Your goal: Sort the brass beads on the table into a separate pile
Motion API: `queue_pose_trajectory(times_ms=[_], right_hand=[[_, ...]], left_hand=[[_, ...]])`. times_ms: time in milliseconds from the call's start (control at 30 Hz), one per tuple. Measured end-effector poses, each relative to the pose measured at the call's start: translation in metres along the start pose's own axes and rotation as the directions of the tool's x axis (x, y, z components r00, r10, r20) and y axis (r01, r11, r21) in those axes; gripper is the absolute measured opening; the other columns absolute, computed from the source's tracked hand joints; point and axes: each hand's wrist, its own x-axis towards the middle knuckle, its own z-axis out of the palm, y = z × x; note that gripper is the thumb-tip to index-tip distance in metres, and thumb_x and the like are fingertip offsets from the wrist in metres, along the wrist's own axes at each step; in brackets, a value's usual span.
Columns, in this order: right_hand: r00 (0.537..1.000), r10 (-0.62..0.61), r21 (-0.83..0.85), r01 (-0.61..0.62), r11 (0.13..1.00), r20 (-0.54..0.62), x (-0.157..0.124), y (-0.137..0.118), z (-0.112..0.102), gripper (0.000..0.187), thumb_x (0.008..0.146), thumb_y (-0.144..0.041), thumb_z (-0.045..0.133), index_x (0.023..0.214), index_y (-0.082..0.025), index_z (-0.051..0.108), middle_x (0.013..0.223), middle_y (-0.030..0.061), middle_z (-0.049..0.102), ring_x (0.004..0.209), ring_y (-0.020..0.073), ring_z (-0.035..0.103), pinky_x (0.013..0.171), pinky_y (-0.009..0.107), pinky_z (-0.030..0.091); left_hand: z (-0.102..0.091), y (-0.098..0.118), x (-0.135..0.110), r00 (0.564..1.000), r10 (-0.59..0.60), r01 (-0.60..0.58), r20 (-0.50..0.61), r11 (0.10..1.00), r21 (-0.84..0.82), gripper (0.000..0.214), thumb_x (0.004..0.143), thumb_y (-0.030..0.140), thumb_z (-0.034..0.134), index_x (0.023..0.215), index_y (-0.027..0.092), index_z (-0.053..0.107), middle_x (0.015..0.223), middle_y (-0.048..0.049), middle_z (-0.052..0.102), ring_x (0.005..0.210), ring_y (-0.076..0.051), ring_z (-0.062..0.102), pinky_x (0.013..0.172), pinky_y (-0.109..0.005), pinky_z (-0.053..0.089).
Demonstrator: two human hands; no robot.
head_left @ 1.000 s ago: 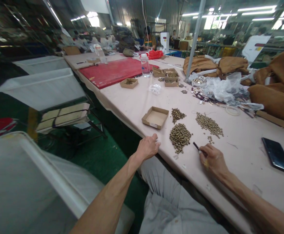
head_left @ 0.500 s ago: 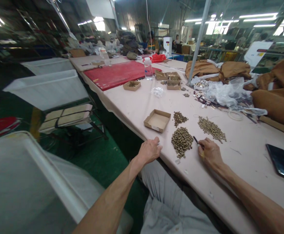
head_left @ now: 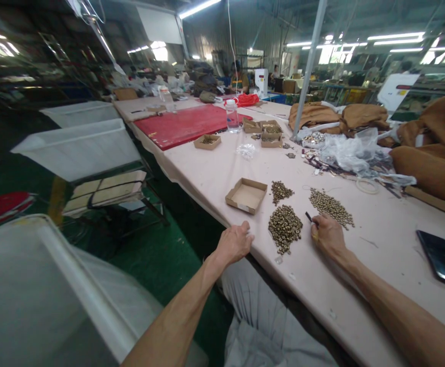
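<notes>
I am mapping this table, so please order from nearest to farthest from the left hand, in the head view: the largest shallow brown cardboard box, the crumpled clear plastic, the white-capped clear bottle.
1. Shallow brown cardboard box, just ahead of the left hand.
2. Crumpled clear plastic, beyond the box.
3. White-capped clear bottle, standing behind the plastic, slightly left.

Bright windows (head_left: 336, 54) and strip lights (head_left: 396, 36) shine above green floor (head_left: 169, 257).
</notes>
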Motion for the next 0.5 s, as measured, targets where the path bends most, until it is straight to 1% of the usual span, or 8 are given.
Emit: queue_pose_trajectory(times_ms=[133,233,267,333,367,433,500], right_hand=[[0.998,0.053,-0.039,-0.053,0.998,-0.021,0.006,0.025,-0.012,0.023,0.083,-0.025,0.050,0.089,-0.016,0.071,0.085,0.0090,0.063,0.075,0.0195,0.053,0.069,0.031,0.038],[0.999,0.002,0.010,-0.001,1.000,-0.040,-0.008,0.029,-0.028,0.022,0.083,-0.025,0.051,0.091,-0.017,0.070,0.085,0.0077,0.063,0.077,0.0194,0.055,0.072,0.031,0.041],[0.999,-0.033,0.040,0.035,0.999,-0.040,-0.018,0.026,-0.033,0.021,0.083,-0.025,0.052,0.092,-0.017,0.070,0.085,0.0070,0.063,0.077,0.0191,0.055,0.073,0.031,0.041],[0.994,-0.113,0.130,0.113,0.985,-0.005,-0.040,0.013,-0.040,0.019,0.083,-0.023,0.053,0.093,-0.018,0.069,0.083,0.0052,0.062,0.076,0.0176,0.056,0.073,0.029,0.043],[0.986,-0.163,0.179,0.153,0.972,0.041,-0.052,0.005,-0.042,0.019,0.084,-0.022,0.053,0.094,-0.019,0.069,0.082,0.0044,0.061,0.074,0.0167,0.056,0.071,0.028,0.043],[0.975,-0.204,0.250,0.177,0.952,0.086,-0.071,-0.011,-0.042,0.021,0.085,-0.021,0.052,0.097,-0.018,0.069,0.081,0.0036,0.060,0.071,0.0151,0.056,0.068,0.027,0.042],[0.975,-0.200,0.274,0.167,0.947,0.097,-0.081,-0.022,-0.039,0.021,0.085,-0.020,0.052,0.097,-0.018,0.069,0.080,0.0032,0.060,0.068,0.0145,0.055,0.066,0.026,0.042]], left_hand=[[0.002,-0.002,0.001,1.000,0.016,-0.016,-0.015,1.000,0.005,0.031,0.096,0.042,0.048,0.118,0.022,0.054,0.110,-0.0118,0.073,0.103,-0.028,0.070,0.087,-0.036,0.050],[0.002,-0.001,0.000,0.999,0.028,-0.028,-0.017,1.000,0.009,0.031,0.096,0.041,0.047,0.119,0.021,0.054,0.109,-0.0126,0.073,0.102,-0.029,0.070,0.087,-0.037,0.050],[0.000,0.000,0.000,1.000,0.028,-0.027,-0.014,1.000,0.008,0.032,0.096,0.041,0.047,0.119,0.020,0.054,0.108,-0.0129,0.073,0.103,-0.029,0.070,0.087,-0.038,0.050],[-0.003,0.004,-0.002,1.000,0.009,-0.009,0.004,1.000,0.007,0.032,0.096,0.040,0.048,0.121,0.020,0.054,0.110,-0.0137,0.072,0.105,-0.029,0.069,0.090,-0.038,0.050],[-0.005,0.006,-0.003,1.000,-0.011,0.011,0.022,1.000,0.004,0.033,0.096,0.039,0.049,0.121,0.020,0.055,0.111,-0.0140,0.072,0.106,-0.028,0.069,0.092,-0.038,0.049],[-0.010,0.010,-0.006,0.999,-0.030,0.030,0.046,1.000,0.000,0.034,0.096,0.038,0.050,0.123,0.020,0.055,0.111,-0.0138,0.071,0.108,-0.028,0.068,0.095,-0.038,0.048],[-0.013,0.014,-0.008,0.998,-0.036,0.036,0.053,0.999,0.002,0.034,0.096,0.038,0.049,0.124,0.019,0.055,0.111,-0.0135,0.071,0.108,-0.027,0.068,0.095,-0.038,0.048]])
